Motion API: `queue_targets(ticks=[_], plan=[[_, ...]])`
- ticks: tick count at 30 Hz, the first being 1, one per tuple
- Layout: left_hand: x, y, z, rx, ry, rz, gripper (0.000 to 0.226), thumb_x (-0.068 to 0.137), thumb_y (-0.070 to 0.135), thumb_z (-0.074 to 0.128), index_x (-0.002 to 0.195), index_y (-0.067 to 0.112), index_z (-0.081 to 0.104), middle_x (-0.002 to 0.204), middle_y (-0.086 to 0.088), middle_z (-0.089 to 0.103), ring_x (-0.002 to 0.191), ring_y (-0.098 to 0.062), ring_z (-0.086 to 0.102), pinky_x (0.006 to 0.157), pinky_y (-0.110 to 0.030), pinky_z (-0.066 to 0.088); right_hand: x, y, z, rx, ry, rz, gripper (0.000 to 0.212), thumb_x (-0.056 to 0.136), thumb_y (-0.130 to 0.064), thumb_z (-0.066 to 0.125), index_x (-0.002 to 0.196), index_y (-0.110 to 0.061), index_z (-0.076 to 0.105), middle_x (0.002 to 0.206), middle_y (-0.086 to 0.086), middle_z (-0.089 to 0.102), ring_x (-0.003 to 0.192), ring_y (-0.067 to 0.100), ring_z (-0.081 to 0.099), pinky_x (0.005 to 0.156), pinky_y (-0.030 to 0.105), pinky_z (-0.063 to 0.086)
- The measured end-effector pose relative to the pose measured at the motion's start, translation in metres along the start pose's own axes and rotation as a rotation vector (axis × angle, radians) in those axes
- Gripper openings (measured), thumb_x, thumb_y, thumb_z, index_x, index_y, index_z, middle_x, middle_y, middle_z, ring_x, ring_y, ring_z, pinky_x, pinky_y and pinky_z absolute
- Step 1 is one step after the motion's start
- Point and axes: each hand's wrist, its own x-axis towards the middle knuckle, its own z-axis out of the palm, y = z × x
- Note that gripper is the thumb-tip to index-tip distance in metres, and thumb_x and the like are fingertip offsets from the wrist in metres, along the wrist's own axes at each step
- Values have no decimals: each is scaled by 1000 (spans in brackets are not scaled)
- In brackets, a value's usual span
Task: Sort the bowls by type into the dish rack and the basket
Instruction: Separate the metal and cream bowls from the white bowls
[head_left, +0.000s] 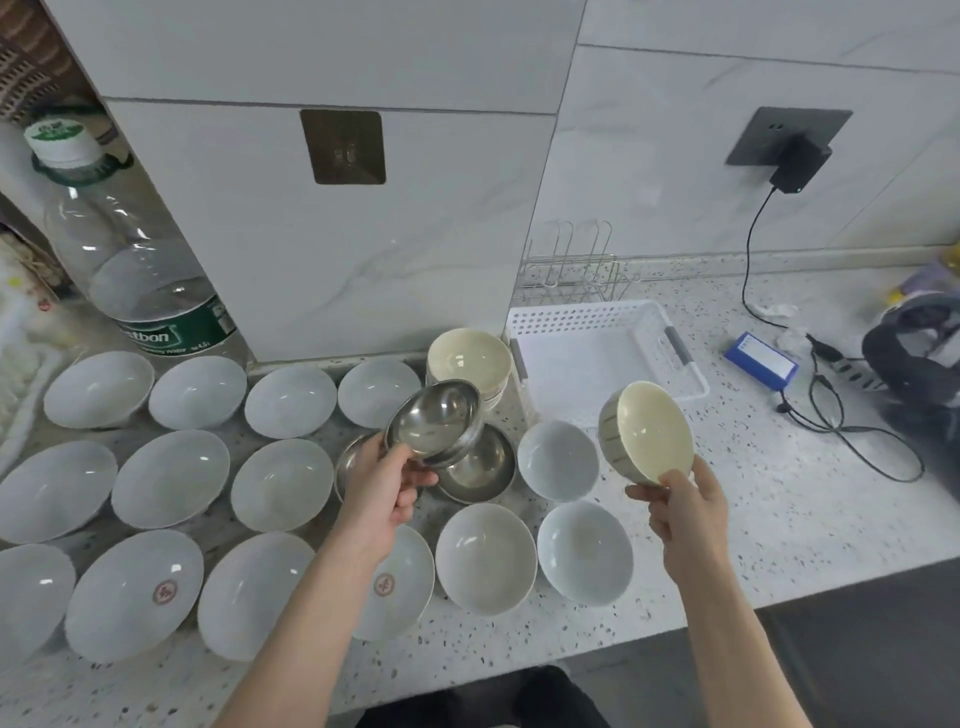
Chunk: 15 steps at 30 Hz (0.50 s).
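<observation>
Left hand (382, 480) grips steel bowls (434, 421); right hand (680, 506) pinches cream bowl (647, 431).

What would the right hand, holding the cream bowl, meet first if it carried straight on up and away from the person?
Probably the white basket. The right hand points forearm-to-fingers toward it, holding the cream bowl in the air, with only bare counter between. Depth is unclear, so it might pass above the rim.

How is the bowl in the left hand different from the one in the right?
The steel bowl in the left hand is shiny grey metal; the cream bowl in the right hand is matte, with dark stripes outside. The steel bowl looks shallower. Both are held tilted above the counter.
</observation>
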Motion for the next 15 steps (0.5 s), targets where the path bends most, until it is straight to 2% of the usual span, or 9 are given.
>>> queue_targets(ticks=[3,6,10,13,15], plan=[[-5,-10,25,2,0,-10,12,93,11,53,103,12,58,72,-11,62,38,-5,46,31,-16,19,11,9,-34,-10,56,19,50,89,-2,40,135,-17,50,61,19,69,47,15,37,33,16,26],[-11,-21,53,-22,1,-2,12,95,11,51,105,11,58,81,-17,57,37,-4,49,31,-16,20,27,15,-61,-45,55,34,53,89,-1,40,140,-17,46,62,20,69,36,7,40,32,15,26],[-19,-39,94,-32,39,3,16,95,13,53,109,12,58,81,-16,57,35,-3,48,32,-15,18,51,21,-91,-139,-2,48,59,91,-3,40,148,-19,37,59,17,70,43,11,48,34,15,30],[-25,-54,123,-52,49,14,11,95,13,52,104,14,58,71,-11,61,37,-4,46,32,-16,19,70,23,-108,-228,-71,9,61,92,-3,41,149,-22,34,78,17,71,49,10,65,47,21,38],[-29,-65,139,-72,72,27,14,96,11,51,107,14,58,69,-10,61,40,-6,47,31,-17,20,84,24,-115,-287,-126,-16,62,91,-4,42,148,-25,35,92,17,70,52,10,68,55,26,41]])
